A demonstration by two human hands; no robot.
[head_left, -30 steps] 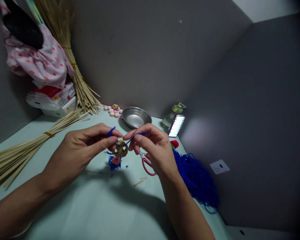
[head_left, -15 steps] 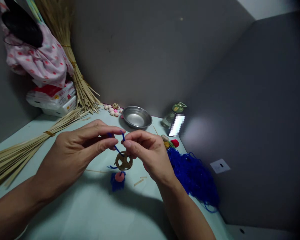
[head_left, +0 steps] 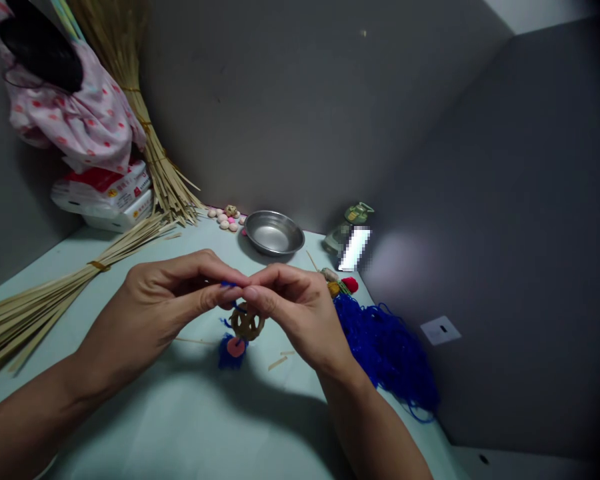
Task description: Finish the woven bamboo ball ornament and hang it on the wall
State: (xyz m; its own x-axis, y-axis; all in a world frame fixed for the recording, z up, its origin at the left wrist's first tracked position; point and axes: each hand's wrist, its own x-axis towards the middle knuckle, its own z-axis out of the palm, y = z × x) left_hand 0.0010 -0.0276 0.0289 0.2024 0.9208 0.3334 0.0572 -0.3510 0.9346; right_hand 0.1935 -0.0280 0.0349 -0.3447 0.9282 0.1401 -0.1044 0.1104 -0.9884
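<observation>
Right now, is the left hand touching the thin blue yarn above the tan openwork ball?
Touching. The head view shows the left hand pinching the blue yarn between thumb and finger.

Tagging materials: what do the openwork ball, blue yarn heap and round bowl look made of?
Openwork ball: probably woven plant strips, matte; tan bands cross around holes.
Blue yarn heap: soft-looking fiber, natural or synthetic unclear; loose looping strands.
Round bowl: likely stainless steel, smooth; silvery gray with soft highlights.
</observation>
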